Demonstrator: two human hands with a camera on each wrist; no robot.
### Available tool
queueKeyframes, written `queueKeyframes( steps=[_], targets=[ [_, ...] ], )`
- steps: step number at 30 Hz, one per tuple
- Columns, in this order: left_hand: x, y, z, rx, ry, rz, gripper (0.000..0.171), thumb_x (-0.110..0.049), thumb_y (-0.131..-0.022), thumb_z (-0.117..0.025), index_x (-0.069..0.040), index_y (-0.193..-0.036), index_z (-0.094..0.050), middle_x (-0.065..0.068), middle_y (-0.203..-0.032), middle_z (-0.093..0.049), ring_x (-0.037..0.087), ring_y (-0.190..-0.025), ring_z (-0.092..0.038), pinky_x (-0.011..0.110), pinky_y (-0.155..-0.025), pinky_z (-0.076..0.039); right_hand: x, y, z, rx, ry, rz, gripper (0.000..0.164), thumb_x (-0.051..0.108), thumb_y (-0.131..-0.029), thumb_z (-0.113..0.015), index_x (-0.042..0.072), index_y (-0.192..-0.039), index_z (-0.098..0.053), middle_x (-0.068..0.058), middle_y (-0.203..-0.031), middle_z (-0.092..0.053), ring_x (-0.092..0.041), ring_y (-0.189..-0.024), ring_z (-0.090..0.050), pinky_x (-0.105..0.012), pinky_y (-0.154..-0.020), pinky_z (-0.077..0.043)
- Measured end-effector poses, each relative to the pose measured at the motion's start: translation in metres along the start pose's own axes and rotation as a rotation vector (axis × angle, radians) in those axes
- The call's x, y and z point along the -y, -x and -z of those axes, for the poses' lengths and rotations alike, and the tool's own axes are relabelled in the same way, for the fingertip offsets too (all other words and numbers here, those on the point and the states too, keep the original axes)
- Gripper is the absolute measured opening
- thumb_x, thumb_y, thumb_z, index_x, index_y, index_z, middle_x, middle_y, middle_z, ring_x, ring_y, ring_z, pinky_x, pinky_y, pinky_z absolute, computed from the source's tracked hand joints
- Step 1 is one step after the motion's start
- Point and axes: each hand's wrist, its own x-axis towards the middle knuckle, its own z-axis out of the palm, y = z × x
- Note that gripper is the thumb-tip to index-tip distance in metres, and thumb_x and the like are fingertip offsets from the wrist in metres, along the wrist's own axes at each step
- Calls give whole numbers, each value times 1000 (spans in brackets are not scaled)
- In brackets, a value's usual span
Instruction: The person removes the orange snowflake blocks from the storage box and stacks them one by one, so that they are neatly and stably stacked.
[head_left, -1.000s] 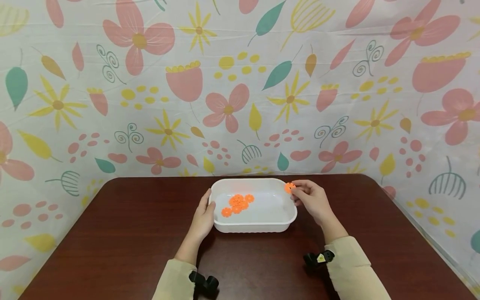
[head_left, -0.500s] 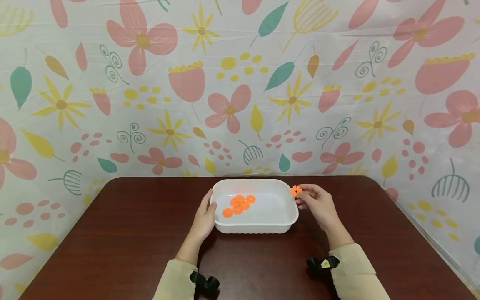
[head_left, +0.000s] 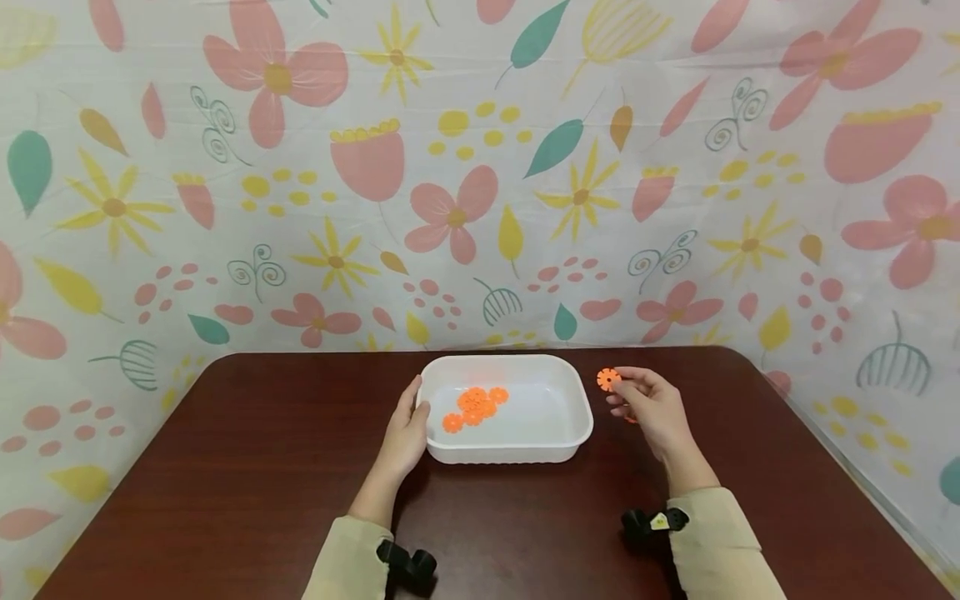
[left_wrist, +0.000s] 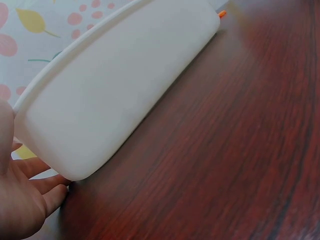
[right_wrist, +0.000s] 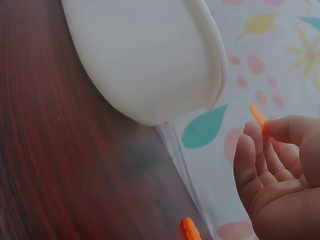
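Note:
My right hand (head_left: 654,410) is just off the right end of a white plastic tub (head_left: 542,423). Between thumb and fingertips it pinches an orange notched plastic disc (head_left: 608,380), seen edge-on as a thin orange strip (right_wrist: 259,120) in the right wrist view. A second orange disc (right_wrist: 191,229) lies on the table below that hand, mostly hidden by it in the head view. My left hand (head_left: 403,435) grips the tub's left end, thumb at the rim and fingers (left_wrist: 50,185) around the outer wall. Several more orange discs (head_left: 474,405) lie heaped in the tub's left half.
The tub stands on a dark reddish-brown wooden table (head_left: 247,467), near its far edge. Behind hangs a white cloth (head_left: 465,108) printed with flowers and leaves. Each wrist carries a small black camera (head_left: 408,567).
My right hand has moved to the right with its disc, from over the tub's right rim to beside the tub. The disc on the table now peeks out below that hand. My left hand stays put.

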Motion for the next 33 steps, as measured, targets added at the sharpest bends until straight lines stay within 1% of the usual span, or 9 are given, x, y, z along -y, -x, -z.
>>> queueKeyframes(
  steps=[4, 9, 12, 15, 20, 24, 27, 33],
  targets=[
    [0, -1, 0, 1, -6, 1, 52, -24, -102, -36, -17, -151, -22, 11, -156, -22, 33, -142, -24, 54, -112, -24, -2, -1, 6, -19, -33, -25, 38, 18, -92, -62, -2, -122, -51, 11, -79, -65, -7, -71, -66, -24, -63, -56],
    [-2, -2, 1, 0, -13, -5, 52, -24, -102, -36, -17, -151, -22, 11, -156, -22, 34, -141, -25, 54, -111, -25, -6, -4, 17, -40, -83, -39, 32, 18, -91, -64, 3, -118, -54, 10, -79, -67, -9, -71, -67, -25, -63, -56],
    [-2, -2, 0, -2, -6, 3, 52, -25, -102, -36, -17, -151, -22, 11, -156, -22, 34, -141, -26, 53, -111, -25, -9, -4, 24, -55, -80, -55, 31, 20, -91, -63, 6, -117, -55, 11, -80, -67, -8, -71, -67, -25, -63, -56],
    [0, -2, -1, -4, -7, 7, 52, -24, -102, -36, -16, -151, -22, 10, -157, -22, 33, -141, -25, 53, -112, -24, -15, -4, 29, -64, -74, -71, 32, 21, -91, -63, 6, -119, -54, 11, -81, -67, -8, -73, -67, -26, -64, -55],
    [2, -1, -3, -7, -7, -5, 52, -23, -102, -36, -14, -151, -23, 11, -156, -22, 34, -141, -25, 53, -112, -24, -22, -3, 35, -64, -78, -68, 29, 19, -92, -62, 6, -118, -54, 12, -82, -68, -8, -72, -67, -25, -63, -55],
    [3, 1, -3, -6, -14, 0, 52, -23, -101, -36, -15, -151, -23, 12, -156, -23, 35, -140, -27, 54, -111, -25, -24, -1, 38, -60, -80, -70, 27, 18, -92, -61, 8, -116, -55, 12, -82, -68, -7, -73, -66, -24, -63, -55],
    [3, 0, -1, -6, -20, 12, 52, -23, -102, -36, -17, -151, -23, 11, -156, -23, 34, -141, -27, 53, -112, -25, -25, -1, 40, -66, -93, -96, 27, 18, -92, -61, 9, -116, -55, 11, -82, -67, -7, -73, -66, -24, -64, -55],
    [1, -3, 1, 9, -6, 1, 52, -23, -102, -36, -16, -151, -22, 12, -156, -21, 33, -141, -27, 52, -111, -26, -28, -4, 46, -102, -82, -154, 31, 21, -93, -61, 7, -120, -53, 13, -83, -66, -6, -73, -66, -22, -64, -55]
  ],
)
